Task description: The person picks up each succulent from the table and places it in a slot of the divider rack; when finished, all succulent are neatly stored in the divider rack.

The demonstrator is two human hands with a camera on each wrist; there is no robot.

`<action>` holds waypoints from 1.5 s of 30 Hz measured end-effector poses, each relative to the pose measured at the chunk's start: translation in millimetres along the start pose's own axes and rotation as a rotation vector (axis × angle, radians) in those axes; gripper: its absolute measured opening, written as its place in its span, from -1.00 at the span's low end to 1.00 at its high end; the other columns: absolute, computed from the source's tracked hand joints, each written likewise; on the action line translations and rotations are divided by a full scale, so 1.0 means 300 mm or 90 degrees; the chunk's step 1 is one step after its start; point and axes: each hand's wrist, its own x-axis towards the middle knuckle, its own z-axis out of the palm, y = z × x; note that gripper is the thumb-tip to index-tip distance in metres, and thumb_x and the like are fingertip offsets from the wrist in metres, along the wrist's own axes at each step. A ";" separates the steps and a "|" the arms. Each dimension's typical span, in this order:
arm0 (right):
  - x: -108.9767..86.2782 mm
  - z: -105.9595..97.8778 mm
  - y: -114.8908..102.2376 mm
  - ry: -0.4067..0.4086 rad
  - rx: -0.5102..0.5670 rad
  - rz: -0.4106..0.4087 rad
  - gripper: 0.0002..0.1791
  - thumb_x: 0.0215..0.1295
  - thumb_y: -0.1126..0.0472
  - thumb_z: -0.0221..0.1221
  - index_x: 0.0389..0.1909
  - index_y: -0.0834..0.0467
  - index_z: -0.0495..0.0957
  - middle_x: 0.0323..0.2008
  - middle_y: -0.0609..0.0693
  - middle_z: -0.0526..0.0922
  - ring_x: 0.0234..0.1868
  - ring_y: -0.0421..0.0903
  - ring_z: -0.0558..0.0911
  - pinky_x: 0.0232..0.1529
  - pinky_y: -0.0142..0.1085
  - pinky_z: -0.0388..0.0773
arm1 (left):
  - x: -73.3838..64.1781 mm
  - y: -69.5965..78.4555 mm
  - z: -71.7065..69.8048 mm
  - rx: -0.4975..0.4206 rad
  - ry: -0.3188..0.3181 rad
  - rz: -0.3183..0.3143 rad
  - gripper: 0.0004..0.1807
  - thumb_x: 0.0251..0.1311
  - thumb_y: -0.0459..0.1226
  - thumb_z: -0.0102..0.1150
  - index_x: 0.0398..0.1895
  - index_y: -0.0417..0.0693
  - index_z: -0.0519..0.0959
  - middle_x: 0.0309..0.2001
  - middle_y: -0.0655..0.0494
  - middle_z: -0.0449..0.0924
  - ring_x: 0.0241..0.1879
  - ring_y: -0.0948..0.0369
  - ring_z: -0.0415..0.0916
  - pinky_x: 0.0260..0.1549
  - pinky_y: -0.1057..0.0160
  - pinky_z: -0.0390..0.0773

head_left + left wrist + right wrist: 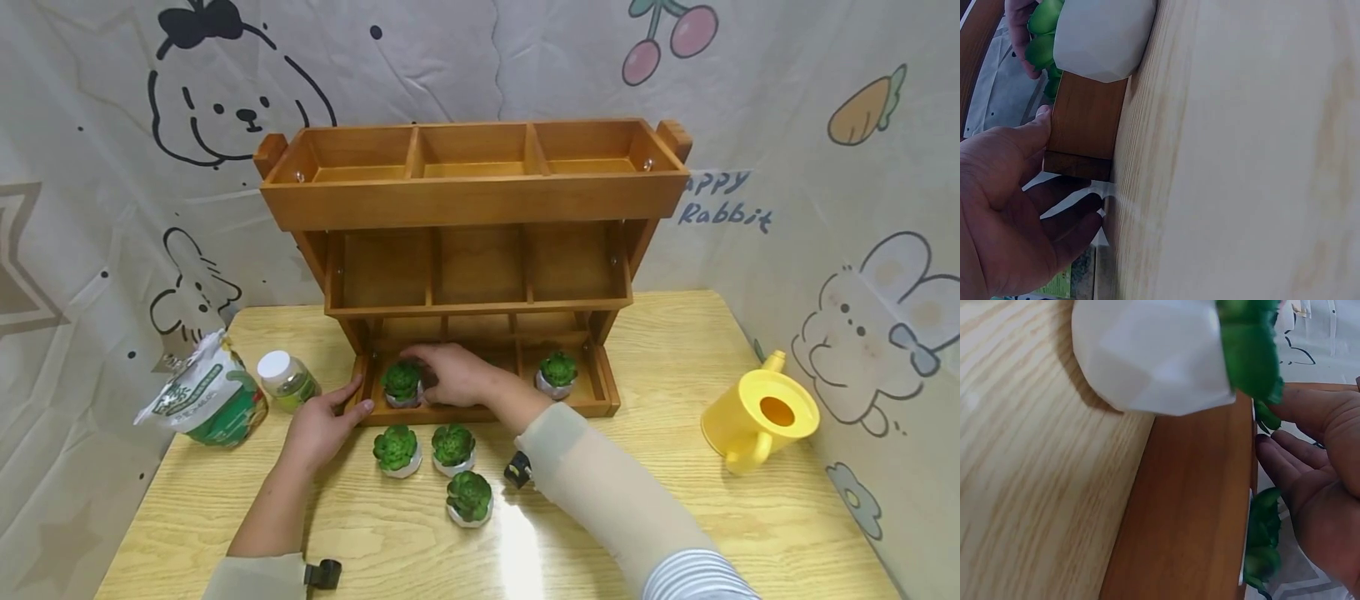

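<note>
A brown wooden three-tier shelf (472, 204) stands at the back of the table. My right hand (457, 375) is in its bottom tier, its thumb and fingers gripping a small potted succulent (402, 381) in the left compartment; the right wrist view shows only a bit of this plant. Another potted succulent (557, 372) sits in the right compartment. At the shelf's lower left corner, my left hand (1016, 206) rests its thumb against the wood with the other fingers loosely extended. Three more succulents, (397, 450) in white pots, stand on the table before the shelf.
Left of the shelf stand a white-lidded jar (287, 379) and a green and white bag (213, 396). A yellow watering can (757, 417) is at the right. Printed cloth (465, 67) hangs behind the wooden table (600, 500).
</note>
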 end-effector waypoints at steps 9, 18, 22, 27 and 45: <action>-0.031 -0.018 0.012 -0.005 0.049 0.009 -0.15 0.28 0.26 0.44 0.55 0.08 0.30 0.38 0.08 0.53 0.34 -0.03 0.56 0.32 -0.20 0.49 | 0.003 -0.002 0.000 0.003 0.000 -0.001 -0.31 0.43 0.16 0.19 0.53 0.13 0.40 0.42 -0.20 0.42 0.39 -0.29 0.33 0.30 -0.34 0.35; -0.061 -0.012 0.019 -0.002 0.080 0.010 -0.18 0.30 0.27 0.43 0.54 0.11 0.30 0.43 0.05 0.48 0.33 -0.02 0.57 0.30 -0.24 0.51 | 0.002 -0.006 -0.001 -0.002 -0.004 -0.007 -0.30 0.43 0.17 0.19 0.53 0.15 0.39 0.43 -0.18 0.41 0.41 -0.28 0.31 0.32 -0.33 0.33; -0.071 -0.007 0.020 -0.001 0.084 0.006 -0.17 0.29 0.26 0.44 0.54 0.13 0.31 0.44 0.05 0.47 0.32 -0.02 0.57 0.29 -0.25 0.52 | 0.002 -0.006 -0.001 -0.005 -0.002 -0.009 -0.31 0.43 0.17 0.19 0.53 0.15 0.39 0.43 -0.16 0.41 0.42 -0.27 0.30 0.33 -0.32 0.32; -0.081 -0.008 0.018 0.005 0.089 -0.001 -0.17 0.29 0.27 0.44 0.54 0.13 0.30 0.45 0.05 0.46 0.31 -0.03 0.58 0.28 -0.29 0.52 | 0.002 -0.004 0.000 -0.008 -0.003 -0.010 -0.31 0.43 0.16 0.19 0.53 0.15 0.39 0.43 -0.15 0.42 0.42 -0.26 0.31 0.33 -0.32 0.33; -0.158 -0.010 0.011 0.015 0.122 -0.006 -0.17 0.31 0.24 0.43 0.55 0.08 0.29 0.42 0.06 0.48 0.30 -0.04 0.60 0.27 -0.29 0.52 | 0.003 -0.003 -0.001 -0.004 -0.005 -0.012 -0.30 0.42 0.17 0.20 0.54 0.15 0.39 0.43 -0.16 0.41 0.42 -0.27 0.30 0.33 -0.32 0.32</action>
